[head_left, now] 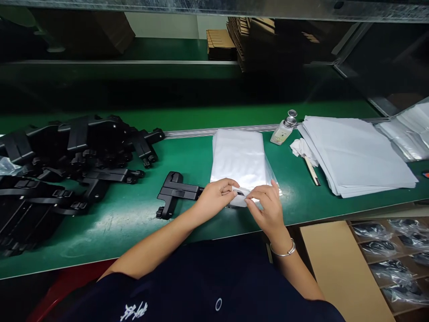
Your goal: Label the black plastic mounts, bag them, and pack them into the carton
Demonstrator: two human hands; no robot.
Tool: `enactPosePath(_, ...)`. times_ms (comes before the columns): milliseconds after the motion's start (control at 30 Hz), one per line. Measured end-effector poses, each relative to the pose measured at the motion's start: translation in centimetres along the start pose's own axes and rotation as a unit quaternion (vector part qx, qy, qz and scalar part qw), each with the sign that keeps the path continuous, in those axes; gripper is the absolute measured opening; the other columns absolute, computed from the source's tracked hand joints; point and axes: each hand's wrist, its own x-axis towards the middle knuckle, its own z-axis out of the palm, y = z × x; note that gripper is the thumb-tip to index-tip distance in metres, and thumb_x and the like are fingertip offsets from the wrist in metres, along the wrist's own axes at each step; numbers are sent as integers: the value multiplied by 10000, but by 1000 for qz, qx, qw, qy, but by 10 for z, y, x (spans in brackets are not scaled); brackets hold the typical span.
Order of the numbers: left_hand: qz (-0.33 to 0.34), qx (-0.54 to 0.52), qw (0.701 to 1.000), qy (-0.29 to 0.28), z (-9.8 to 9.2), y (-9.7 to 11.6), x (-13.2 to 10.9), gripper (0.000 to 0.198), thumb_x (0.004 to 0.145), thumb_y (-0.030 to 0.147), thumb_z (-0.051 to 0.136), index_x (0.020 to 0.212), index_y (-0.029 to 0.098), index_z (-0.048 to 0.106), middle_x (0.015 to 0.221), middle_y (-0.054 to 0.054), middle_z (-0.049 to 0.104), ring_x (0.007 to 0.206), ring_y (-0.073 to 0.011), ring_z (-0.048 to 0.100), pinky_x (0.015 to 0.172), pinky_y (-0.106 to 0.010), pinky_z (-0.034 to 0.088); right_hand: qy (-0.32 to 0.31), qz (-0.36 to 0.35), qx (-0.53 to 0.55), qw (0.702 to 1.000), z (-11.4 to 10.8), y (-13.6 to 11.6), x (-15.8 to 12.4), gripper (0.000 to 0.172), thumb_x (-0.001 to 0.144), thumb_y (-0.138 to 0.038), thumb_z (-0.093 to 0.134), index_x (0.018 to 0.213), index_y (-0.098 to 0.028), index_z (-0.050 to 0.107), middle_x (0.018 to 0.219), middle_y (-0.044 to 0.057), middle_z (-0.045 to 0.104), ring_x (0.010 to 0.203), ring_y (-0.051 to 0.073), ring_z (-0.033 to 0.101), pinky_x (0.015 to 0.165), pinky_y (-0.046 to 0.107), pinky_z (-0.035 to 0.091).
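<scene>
In front of me lies a black T-shaped plastic bracket (179, 192), its stem running toward my left hand (217, 197). The fingers of that hand are closed in a pinch on the left side of a small white piece (238, 199) with a dark mark on it; its kind I cannot make out. My right hand (268, 203) pinches the same piece at its right side, thumb and forefinger together. Both hands are over the near edge of a stack of clear plastic bags (238, 154). Whether the bracket's stem reaches beneath my left hand is hidden.
Black brackets (78, 138) are piled at left. A pump bottle (284, 129), a crumpled white cloth (303, 150), a utility knife (311, 171) and white sheets (358, 156) lie at right. Below right, an open carton (345, 273) holds bagged parts. A metal beam (214, 9) crosses above.
</scene>
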Motion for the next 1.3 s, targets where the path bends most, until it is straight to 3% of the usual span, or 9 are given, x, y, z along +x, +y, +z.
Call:
enactPosePath(233,41,44,998,23,4,-2,-1,211,811,311,569,966,193,647,633,42,617,572,-117,568,568,-226,434,-6,78,67,995,-1,4,-4,38,874,-238,605,880,-266,629,894,18,637,868,204,629,1102,573,329)
enactPosePath(400,69,34,997,-1,-2,-7,-1,344,802,339,609,1119,206,600,1093,-67,719,988,-226,689,840,-326,540,122,96,175,972,-3,6,-6,33,887,-292,579,898,-268,598,991,40,631,987,221,627,1041,533,433)
enactPosePath(533,146,151,977,-41,3,-8,-1,388,887,343,514,1249,210,555,1292,-87,638,1162,-252,620,1008,-397,484,60,197,291,934,10,10,-6,537,854,-333,630,1326,-352,375,1401,98,495,1037,210,650,872,418,558)
enactPosePath(633,174,252,949,-77,0,-9,0,505,898,274,484,1398,211,449,1411,-89,557,1303,-266,509,1106,-435,394,64,221,220,948,13,29,-5,642,843,-313,623,1393,-348,293,1454,120,437,1030,200,648,850,393,558)
enactPosePath(767,88,313,946,-15,-53,-18,-3,695,915,344,466,1541,223,190,1414,-88,560,1263,-288,544,1037,-454,447,108,255,-8,961,-11,85,-6,634,810,-284,609,1396,-252,369,1428,165,417,1223,278,528,984,491,465)
enactPosePath(900,20,368,923,108,-135,-55,-13,564,909,479,434,1420,243,451,1425,-87,544,1328,-337,473,981,-471,481,71,267,-136,951,-36,126,-12,579,755,-237,625,1314,-177,486,1374,215,432,1312,377,417,1043,613,344)
enactPosePath(1000,24,335,936,108,-160,-87,-26,497,899,487,434,1318,243,541,1449,-80,508,1365,-314,430,1062,-477,425,116,235,-189,946,-33,116,-10,425,752,-265,662,1160,-181,581,1413,217,407,1368,423,322,1073,691,221)
enactPosePath(1133,23,269,940,211,-127,-108,-47,424,910,354,396,1263,166,536,1306,-136,537,1285,-265,482,1125,-473,356,126,206,-25,970,2,65,5,122,856,-329,593,882,-211,608,1312,143,533,1358,342,390,1103,610,263)
enactPosePath(1300,13,183,943,279,-71,-108,-57,348,906,201,381,1208,184,554,1229,-112,494,1232,-213,488,1108,-426,379,-104,242,240,934,71,-4,18,160,851,-320,584,721,-226,595,1160,85,646,1257,288,510,1078,532,340)
